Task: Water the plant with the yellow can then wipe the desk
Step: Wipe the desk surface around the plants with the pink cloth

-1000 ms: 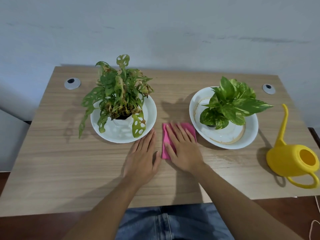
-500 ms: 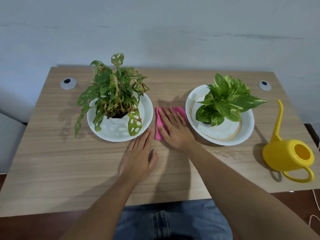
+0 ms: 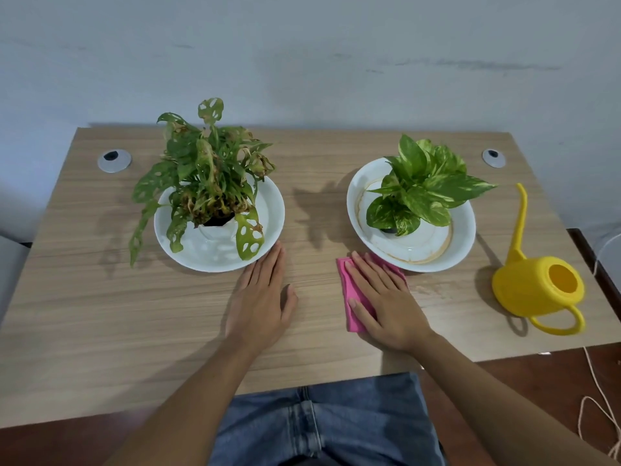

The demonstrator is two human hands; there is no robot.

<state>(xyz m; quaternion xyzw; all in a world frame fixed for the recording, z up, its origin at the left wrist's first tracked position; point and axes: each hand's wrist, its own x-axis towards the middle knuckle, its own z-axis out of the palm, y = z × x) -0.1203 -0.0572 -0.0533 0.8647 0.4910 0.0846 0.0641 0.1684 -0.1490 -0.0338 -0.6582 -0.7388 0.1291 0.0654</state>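
A pink cloth (image 3: 351,290) lies flat on the wooden desk (image 3: 100,314), just in front of the right white dish (image 3: 465,230). My right hand (image 3: 383,297) presses flat on the cloth, fingers spread and pointing away from me. My left hand (image 3: 260,294) rests palm down on the bare desk, its fingertips at the rim of the left white dish (image 3: 272,206). A holey-leaved plant (image 3: 208,173) stands in the left dish, a variegated green plant (image 3: 421,190) in the right one. The yellow watering can (image 3: 534,284) stands alone at the desk's right edge.
Two round grey cable grommets, the left one (image 3: 114,160) and the right one (image 3: 493,158), sit near the back corners. A faint wet patch (image 3: 433,289) shows between the cloth and the can. A pale wall rises behind the desk; a cord (image 3: 601,408) hangs at the lower right.
My right hand has slid the pink cloth from between the two dishes toward me and to the right, in front of the right dish. My left hand has stayed put.
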